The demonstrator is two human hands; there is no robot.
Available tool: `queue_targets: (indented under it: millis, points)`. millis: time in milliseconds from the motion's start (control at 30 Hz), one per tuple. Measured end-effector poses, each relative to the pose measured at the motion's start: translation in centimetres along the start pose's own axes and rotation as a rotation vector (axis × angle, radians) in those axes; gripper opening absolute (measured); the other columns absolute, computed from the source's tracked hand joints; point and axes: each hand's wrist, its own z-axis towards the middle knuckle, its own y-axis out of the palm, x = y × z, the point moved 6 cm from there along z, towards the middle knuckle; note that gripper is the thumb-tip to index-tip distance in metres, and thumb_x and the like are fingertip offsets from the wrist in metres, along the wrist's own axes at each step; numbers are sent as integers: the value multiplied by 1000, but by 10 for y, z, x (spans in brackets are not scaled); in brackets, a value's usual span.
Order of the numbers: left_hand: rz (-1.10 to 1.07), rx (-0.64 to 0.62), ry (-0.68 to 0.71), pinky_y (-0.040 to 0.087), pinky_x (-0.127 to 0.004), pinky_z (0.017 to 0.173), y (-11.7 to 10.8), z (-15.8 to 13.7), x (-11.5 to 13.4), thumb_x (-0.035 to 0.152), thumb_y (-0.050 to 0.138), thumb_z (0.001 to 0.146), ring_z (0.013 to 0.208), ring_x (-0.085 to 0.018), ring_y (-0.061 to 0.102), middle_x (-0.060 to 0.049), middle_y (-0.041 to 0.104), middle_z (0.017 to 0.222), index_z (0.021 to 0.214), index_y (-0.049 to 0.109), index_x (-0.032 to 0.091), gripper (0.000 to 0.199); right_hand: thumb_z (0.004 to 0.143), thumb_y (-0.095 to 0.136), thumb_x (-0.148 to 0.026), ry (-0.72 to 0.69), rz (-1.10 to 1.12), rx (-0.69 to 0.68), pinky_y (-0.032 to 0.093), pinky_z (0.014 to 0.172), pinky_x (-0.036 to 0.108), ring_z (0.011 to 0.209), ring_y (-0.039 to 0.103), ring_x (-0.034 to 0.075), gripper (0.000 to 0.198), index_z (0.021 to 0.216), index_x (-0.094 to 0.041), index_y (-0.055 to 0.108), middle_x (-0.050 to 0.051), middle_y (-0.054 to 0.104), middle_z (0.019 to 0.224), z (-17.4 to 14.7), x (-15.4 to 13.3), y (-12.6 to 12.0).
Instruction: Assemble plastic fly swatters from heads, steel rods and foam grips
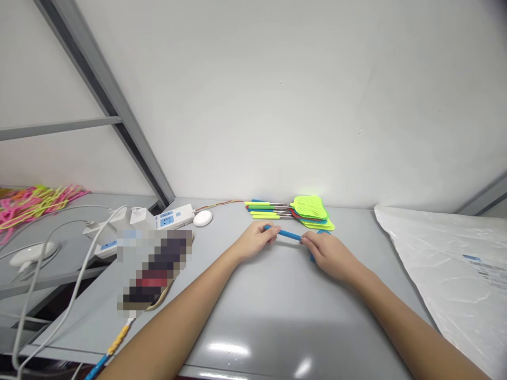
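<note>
A blue fly swatter (290, 235) is held level between my two hands, just above the grey tabletop. My left hand (259, 238) pinches the end of its handle. Fingers of my right hand (327, 252) are closed around the other end of the handle. Behind and under that hand, parts of the blue swatter head peek out; the rest is hidden. Beyond my hands lies a stack of fly swatters (311, 207), with yellow, green, red and blue parts, handles to the left and mesh heads to the right.
At left are a phone-like blurred object (158, 272) with a cable, a white power strip (174, 216) with plugs, and a round white device (203, 218). Pink and yellow cords (43, 203) lie farther left. A white plastic bag (447, 264) covers the right side. A wall stands behind.
</note>
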Motion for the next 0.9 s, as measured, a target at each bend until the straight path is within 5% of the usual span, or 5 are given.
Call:
queue_targets:
  millis: [900]
  points:
    - [57,-188,-10,34,-25,56,2,-3,2,52,51,83,55,-13,42,-1,53,58,60,60,18,42,100,23,-39,-44,-8,-56,30,57,24,63,54,14,39,86,-23,55,-1,61,69,-1,-5,6]
